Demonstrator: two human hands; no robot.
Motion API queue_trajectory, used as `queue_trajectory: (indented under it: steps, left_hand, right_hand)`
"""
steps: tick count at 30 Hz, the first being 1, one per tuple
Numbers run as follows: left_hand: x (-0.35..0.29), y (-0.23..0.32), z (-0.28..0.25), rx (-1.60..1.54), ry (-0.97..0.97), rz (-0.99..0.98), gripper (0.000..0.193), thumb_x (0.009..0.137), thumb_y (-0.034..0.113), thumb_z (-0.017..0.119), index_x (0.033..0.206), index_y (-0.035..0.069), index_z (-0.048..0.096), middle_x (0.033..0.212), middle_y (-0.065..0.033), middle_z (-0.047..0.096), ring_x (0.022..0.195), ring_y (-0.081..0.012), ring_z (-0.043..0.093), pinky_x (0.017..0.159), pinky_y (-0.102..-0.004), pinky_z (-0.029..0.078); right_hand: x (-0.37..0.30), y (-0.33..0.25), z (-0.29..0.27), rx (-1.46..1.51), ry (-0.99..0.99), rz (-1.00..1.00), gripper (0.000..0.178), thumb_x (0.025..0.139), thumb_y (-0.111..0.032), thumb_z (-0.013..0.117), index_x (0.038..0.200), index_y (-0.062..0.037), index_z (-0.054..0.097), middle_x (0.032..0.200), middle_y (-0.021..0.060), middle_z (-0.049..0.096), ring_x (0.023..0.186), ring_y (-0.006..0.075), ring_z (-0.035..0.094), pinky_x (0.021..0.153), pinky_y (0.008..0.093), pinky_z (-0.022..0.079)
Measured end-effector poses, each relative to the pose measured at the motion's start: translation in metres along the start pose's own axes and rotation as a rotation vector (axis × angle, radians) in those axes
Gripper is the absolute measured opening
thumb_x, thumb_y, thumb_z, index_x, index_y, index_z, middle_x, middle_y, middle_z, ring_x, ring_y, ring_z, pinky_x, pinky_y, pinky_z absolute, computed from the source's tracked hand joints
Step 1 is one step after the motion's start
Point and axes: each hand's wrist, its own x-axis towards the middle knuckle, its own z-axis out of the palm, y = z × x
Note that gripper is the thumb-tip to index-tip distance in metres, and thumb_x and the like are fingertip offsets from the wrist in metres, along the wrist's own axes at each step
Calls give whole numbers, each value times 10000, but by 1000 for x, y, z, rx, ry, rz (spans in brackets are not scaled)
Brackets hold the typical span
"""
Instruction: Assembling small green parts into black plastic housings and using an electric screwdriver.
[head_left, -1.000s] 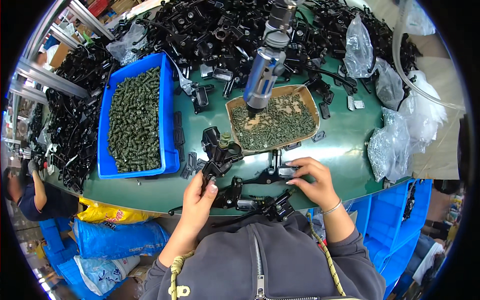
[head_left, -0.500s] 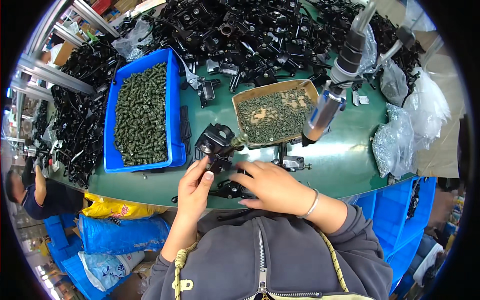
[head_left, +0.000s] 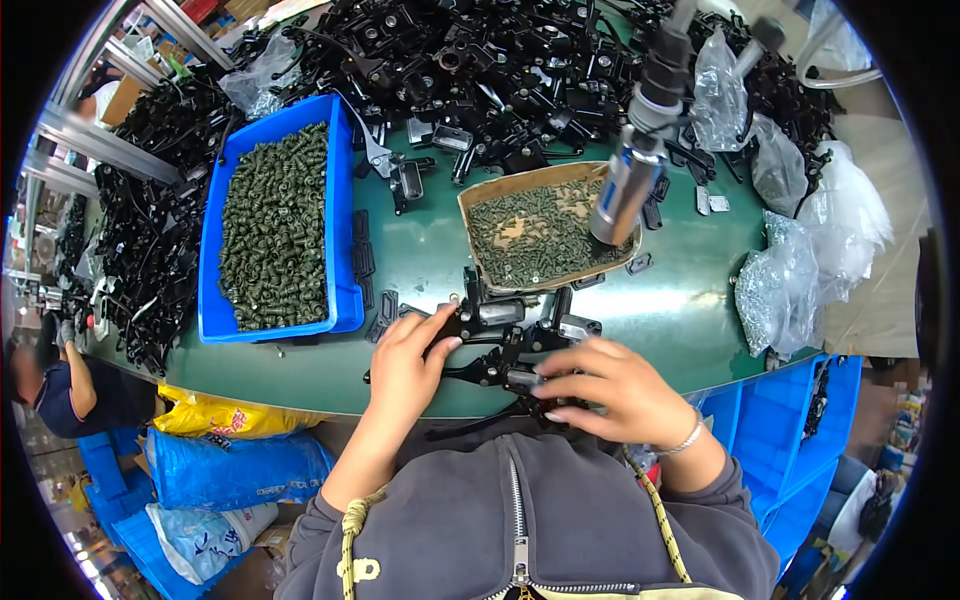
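Observation:
My left hand (head_left: 407, 362) has its thumb and fingers closed on the left end of a black brake lever assembly (head_left: 500, 312) with a grey-topped reservoir, low over the table. My right hand (head_left: 622, 392) is spread, slightly blurred, its fingertips at the right end of a second black brake lever assembly (head_left: 487, 372) lying near the table edge. Whether those fingertips touch it I cannot tell. Another reservoir part (head_left: 578, 327) lies just beyond my right hand. A shallow cardboard box (head_left: 478, 192) of small dark screws stands past both hands.
A silver and black power screwdriver (head_left: 628, 185) hangs over the cardboard box. At left stands a blue bin (head_left: 345, 230) full of greenish bolts. Black brake parts (head_left: 450, 60) heap across the back. Plastic bags (head_left: 785, 290) lie at right. A person (head_left: 70, 385) works at far left.
My left hand has lowered the brake assembly it held up toward the table. My right hand has moved right and slightly nearer me. The hanging screwdriver has swung left over the cardboard box.

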Motion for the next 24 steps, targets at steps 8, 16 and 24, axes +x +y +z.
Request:
queue_trajectory:
  steps: [8,16,24]
  left_hand:
    - [4,-1,7,206,-35,73,371,877,202,688,1237,118,666,882,-71,607,899,-260,581,813,-387,435]
    - [-10,27,27,273,102,86,460,876,228,689,1293,57,598,958,-81,603,917,-259,559,796,-402,388]
    - [-19,33,42,278,125,30,465,896,214,661,1322,52,569,953,-86,597,884,-265,577,779,-397,371]
  right_hand:
    - [-44,9,30,-71,71,122,474,741,-175,806,1190,-133,659,1058,49,628,941,270,608,832,378,495]
    - [-60,21,60,76,279,227,509,709,-138,843,1174,-88,643,869,55,634,799,266,611,759,375,490]
    - [-48,13,74,-149,413,250,374,762,-124,776,1112,-74,653,821,100,641,712,282,610,666,371,491]
